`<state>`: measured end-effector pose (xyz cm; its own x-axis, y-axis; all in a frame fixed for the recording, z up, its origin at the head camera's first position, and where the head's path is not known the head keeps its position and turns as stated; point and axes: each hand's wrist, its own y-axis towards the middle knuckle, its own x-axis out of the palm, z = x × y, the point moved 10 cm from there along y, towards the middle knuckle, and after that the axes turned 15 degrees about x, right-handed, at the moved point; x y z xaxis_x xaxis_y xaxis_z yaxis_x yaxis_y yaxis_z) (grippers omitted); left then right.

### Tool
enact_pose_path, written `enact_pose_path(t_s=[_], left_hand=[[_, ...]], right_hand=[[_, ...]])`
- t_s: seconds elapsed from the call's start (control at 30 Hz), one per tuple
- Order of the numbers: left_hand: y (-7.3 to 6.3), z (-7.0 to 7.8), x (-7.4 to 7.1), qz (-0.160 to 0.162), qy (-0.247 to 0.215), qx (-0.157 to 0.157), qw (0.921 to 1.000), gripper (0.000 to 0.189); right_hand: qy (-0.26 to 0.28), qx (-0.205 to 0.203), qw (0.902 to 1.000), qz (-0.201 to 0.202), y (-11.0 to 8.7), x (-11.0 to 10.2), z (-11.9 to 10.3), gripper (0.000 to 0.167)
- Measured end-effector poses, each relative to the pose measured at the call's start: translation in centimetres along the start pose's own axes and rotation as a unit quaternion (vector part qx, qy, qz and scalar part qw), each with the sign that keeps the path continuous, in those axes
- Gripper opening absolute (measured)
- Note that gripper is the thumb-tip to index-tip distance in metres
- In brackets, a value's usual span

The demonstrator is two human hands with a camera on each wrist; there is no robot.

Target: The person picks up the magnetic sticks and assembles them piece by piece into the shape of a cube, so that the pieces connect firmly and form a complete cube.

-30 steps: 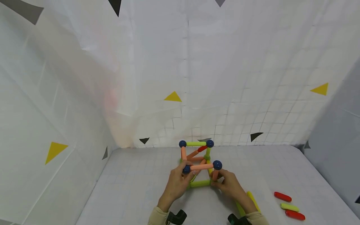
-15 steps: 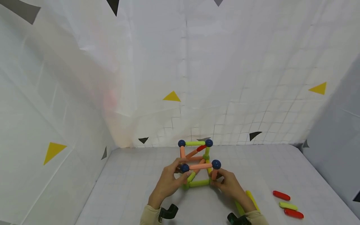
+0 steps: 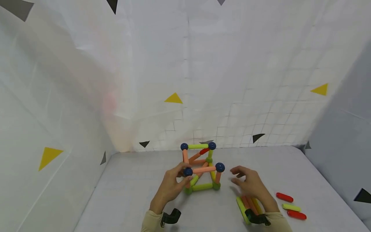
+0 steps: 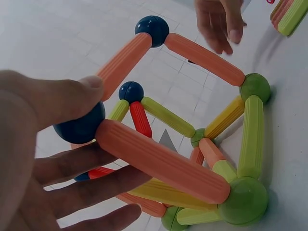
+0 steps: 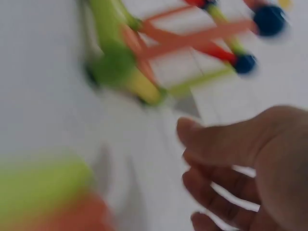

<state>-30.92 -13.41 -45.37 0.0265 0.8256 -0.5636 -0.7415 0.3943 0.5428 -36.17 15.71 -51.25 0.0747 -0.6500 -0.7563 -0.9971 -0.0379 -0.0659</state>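
Observation:
A box-shaped frame of magnetic sticks and balls stands on the table, with green balls at its base and dark blue balls on top. My left hand pinches the near left blue ball at the top corner; in the left wrist view the thumb lies on it and the fingers reach behind. From that ball an orange stick runs down to a green ball. Right of the frame, apart from it, my right hand holds nothing, its fingers loosely bent. The right wrist view is blurred.
Several loose sticks, light green, orange and yellow, lie together beneath my right wrist. Farther right are two red sticks and a light green stick. A white sheet wall with coloured triangles rises behind the table.
My right hand has let go of the frame's near right upright and moved right, above the loose sticks. My left hand has shifted slightly left and now pinches the near left blue ball. The view has turned slightly.

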Motion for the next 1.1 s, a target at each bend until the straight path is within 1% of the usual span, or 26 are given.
enact_pose_path(t_s=[0.07, 0.13, 0.17, 0.23, 0.3, 0.4, 0.5, 0.6, 0.7, 0.87, 0.93, 1.0, 1.1], left_hand=[[-0.1, -0.1, 0.0, -0.002, -0.002, -0.001, 1.0000, 0.034], [0.0, -0.1, 0.0, -0.005, -0.004, -0.001, 1.0000, 0.034], [0.0, -0.1, 0.0, -0.006, -0.004, 0.000, 1.0000, 0.034], [0.1, 0.0, 0.0, -0.008, -0.004, 0.002, 1.0000, 0.034], [0.2, 0.0, 0.0, -0.009, -0.006, 0.002, 0.9999, 0.033], [0.1, 0.0, 0.0, -0.011, -0.013, -0.001, 0.9999, 0.032], [0.0, -0.1, 0.1, -0.015, -0.021, -0.008, 0.9996, 0.031], [-0.1, -0.3, 0.1, -0.017, -0.028, -0.014, 0.9994, 0.032], [-0.3, -0.4, 0.2, -0.017, -0.031, -0.017, 0.9992, 0.031], [-0.3, -0.6, 0.2, -0.017, -0.030, -0.013, 0.9993, 0.028], [-0.3, -0.6, 0.2, -0.018, -0.033, -0.011, 0.9992, 0.028], [-0.3, -0.5, 0.1, -0.017, -0.034, -0.010, 0.9992, 0.027], [-0.3, -0.5, 0.1, -0.017, -0.035, -0.011, 0.9992, 0.027]], right_hand=[[-0.027, 0.016, 0.9991, 0.030, -0.1, -2.2, 1.7, 0.033], [-0.049, 0.035, 0.9970, 0.050, -0.3, -4.4, 3.8, 0.036], [-0.059, 0.048, 0.9957, 0.054, -0.3, -5.3, 4.9, 0.039], [-0.074, 0.083, 0.9927, 0.047, -0.3, -6.9, 7.2, 0.044], [-0.089, 0.119, 0.9884, 0.031, -0.5, -7.9, 9.4, 0.051], [-0.116, 0.162, 0.9800, -0.002, -0.9, -8.8, 12.0, 0.054], [-0.137, 0.184, 0.9722, -0.048, -1.6, -8.5, 14.0, 0.050], [-0.142, 0.198, 0.9656, -0.090, -2.0, -7.7, 15.5, 0.048], [-0.133, 0.215, 0.9618, -0.104, -1.9, -7.2, 16.4, 0.045], [-0.129, 0.214, 0.9638, -0.094, -1.4, -6.8, 16.4, 0.034], [-0.126, 0.202, 0.9679, -0.082, -1.2, -6.8, 15.9, 0.032], [-0.114, 0.178, 0.9755, -0.061, -0.9, -7.0, 14.9, 0.032], [-0.086, 0.129, 0.9879, -0.008, -0.7, -7.6, 12.8, 0.032]])
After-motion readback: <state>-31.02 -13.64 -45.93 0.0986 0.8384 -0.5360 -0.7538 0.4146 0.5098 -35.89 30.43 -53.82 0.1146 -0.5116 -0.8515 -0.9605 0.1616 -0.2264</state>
